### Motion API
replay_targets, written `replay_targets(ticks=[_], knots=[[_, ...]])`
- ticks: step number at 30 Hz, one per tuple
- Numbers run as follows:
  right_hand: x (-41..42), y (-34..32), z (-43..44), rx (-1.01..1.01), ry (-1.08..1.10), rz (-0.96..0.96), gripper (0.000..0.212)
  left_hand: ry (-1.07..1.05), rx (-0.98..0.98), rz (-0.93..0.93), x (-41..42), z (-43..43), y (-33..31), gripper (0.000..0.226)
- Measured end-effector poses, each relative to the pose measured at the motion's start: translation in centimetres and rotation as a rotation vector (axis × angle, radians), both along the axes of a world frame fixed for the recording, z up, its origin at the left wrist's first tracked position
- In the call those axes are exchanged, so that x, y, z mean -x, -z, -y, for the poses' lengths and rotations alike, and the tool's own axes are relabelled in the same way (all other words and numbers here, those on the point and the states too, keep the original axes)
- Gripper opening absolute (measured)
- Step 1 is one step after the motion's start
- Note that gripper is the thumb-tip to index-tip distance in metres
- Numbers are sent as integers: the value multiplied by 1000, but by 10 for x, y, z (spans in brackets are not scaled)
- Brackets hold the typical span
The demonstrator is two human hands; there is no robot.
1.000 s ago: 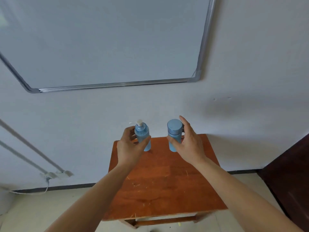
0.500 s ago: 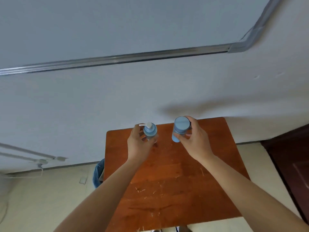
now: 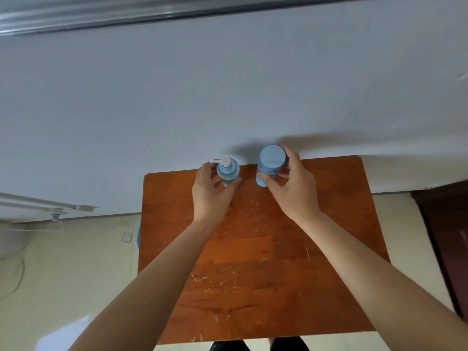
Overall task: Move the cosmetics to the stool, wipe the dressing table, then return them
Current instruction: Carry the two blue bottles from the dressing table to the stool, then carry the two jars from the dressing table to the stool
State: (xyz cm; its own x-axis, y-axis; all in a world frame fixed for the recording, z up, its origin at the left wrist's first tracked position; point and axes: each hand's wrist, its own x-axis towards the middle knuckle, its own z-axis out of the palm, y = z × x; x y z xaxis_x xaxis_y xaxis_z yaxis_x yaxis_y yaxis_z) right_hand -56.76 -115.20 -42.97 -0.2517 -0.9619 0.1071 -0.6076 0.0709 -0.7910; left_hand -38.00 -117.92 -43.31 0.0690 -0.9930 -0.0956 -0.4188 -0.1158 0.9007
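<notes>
Two blue cosmetics stand near the far edge of the scratched reddish-brown wooden table top (image 3: pixel 253 262). My left hand (image 3: pixel 211 196) grips the blue pump bottle (image 3: pixel 228 171) with a white nozzle, fingers and thumb curled round its sides. My right hand (image 3: pixel 295 188) holds the blue capped bottle (image 3: pixel 270 162), which is tilted a little. I cannot tell whether either bottle's base touches the wood.
A white wall (image 3: pixel 228 92) rises right behind the table, with a metal-framed board (image 3: pixel 126 13) at the top. A white conduit (image 3: pixel 50 206) runs low on the left. A dark wooden panel (image 3: pixel 448 236) stands at the right. Pale floor (image 3: pixel 63 274) surrounds the table.
The view has tilted downward and come closer over the table. Both hands still hold their bottles, which now sit lower near the table's far edge.
</notes>
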Motion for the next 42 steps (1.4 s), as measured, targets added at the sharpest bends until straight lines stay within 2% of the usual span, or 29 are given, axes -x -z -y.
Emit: replay_targets(ticks=[4, 7, 9, 15, 21, 25, 29, 33, 36, 42], knots=[[4, 3, 0, -4, -39, -81, 75, 21, 60, 100, 3, -3, 3, 52], [6, -2, -5, -49, -45, -170, 89, 65, 127, 271, 2, -9, -6, 73], [7, -13, -9, -25, -42, -215, 91, 63, 203, 355, 0, -14, -21, 79], [17, -85, -10, 173, -60, -368, 64, 90, 465, 413, -12, -22, -98, 57], [28, -174, -27, 401, 90, -500, 61, 189, 832, 452, -17, -28, -184, 50], [39, -212, -64, 473, 214, -628, 63, 234, 995, 458, -6, -39, -226, 51], [62, -223, -124, 445, 359, -759, 65, 331, 1093, 433, 26, -55, -241, 53], [94, -218, -212, 296, 539, -909, 67, 470, 1031, 321, 80, -96, -243, 57], [118, -223, -294, 210, 693, -969, 69, 610, 1026, 246, 126, -144, -251, 59], [150, -253, -481, 160, 1036, -1057, 68, 858, 1148, 117, 212, -275, -287, 59]])
